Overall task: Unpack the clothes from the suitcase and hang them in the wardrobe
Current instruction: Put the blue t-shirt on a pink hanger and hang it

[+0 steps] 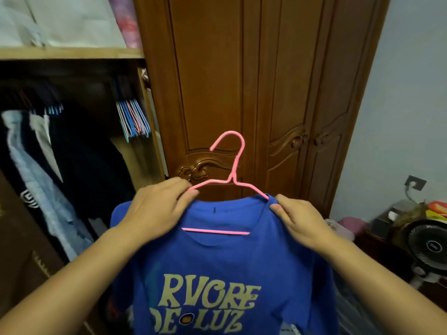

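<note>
A blue T-shirt point(232, 257) with yellow lettering hangs in front of me on a pink wire hanger point(232, 175). The hanger's right arm is inside the collar; its left arm is outside, and its bottom bar shows through the neck opening. My left hand point(157, 209) holds the shirt's left shoulder and pinches the hanger's left arm. The collar's right side is pinched between the fingers of my right hand point(297, 218). The wardrobe point(72, 54) stands open at the left. No suitcase is in view.
Dark and pale clothes point(48, 170) hang inside the wardrobe, with a bunch of spare hangers point(133, 119) at its right end. A closed carved wooden door point(266, 93) is straight ahead. A fan point(428, 245) and clutter sit at the lower right.
</note>
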The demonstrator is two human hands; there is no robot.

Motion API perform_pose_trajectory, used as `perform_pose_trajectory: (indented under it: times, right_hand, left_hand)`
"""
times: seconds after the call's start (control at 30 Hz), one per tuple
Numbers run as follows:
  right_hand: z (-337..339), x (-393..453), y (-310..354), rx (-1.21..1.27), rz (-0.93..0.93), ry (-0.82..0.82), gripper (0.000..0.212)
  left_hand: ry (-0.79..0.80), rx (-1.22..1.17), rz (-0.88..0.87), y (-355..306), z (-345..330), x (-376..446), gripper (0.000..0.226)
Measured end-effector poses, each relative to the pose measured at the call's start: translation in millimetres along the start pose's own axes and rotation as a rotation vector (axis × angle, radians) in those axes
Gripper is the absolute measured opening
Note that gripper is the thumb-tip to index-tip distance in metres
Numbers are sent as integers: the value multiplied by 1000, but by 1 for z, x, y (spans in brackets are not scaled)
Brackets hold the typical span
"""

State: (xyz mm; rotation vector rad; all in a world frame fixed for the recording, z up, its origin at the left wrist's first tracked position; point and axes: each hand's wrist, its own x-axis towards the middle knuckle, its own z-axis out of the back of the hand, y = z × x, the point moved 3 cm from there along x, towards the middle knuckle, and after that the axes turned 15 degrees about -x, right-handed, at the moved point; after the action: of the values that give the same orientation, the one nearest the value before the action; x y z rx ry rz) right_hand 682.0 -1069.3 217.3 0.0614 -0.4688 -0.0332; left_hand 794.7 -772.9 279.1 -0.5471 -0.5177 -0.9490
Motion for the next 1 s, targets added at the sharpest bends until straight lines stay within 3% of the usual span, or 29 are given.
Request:
perform_pose_trajectory:
  times: [0.13,0.3,0.37,0.43,0.53,0.63,0.73,0.87,1.0]
  right_hand:
    - [4,18,23,69,79,-12,28]
    - [22,27,-12,355,-63,-14,37]
    - [31,34,-12,370,-60,43,44]
    - [37,43,5,298,65,146,48]
    - [40,51,41,242,238,241,30]
    - [32,55,69,464,237,331,13]
    - [23,59,97,739,179,365,47]
    - [8,82,126,509,227,225,44]
    - [10,116,153,402,222,318,54]
  left_hand:
    - [-7,36,49,-15,-5,19,33]
    - [-19,50,26,21,16,11,42]
    - [-11,-32,63,40,20,9,38]
    - [-14,-107,114,54,19,11,32]
    - [-28,-93,228,73,19,10,31]
    - [97,139,288,99,19,2,27]
    - [205,261,343,123,20,3,23]
    - [183,196,382,155,16,21,23]
    - [67,174,325,176,27,38,24]
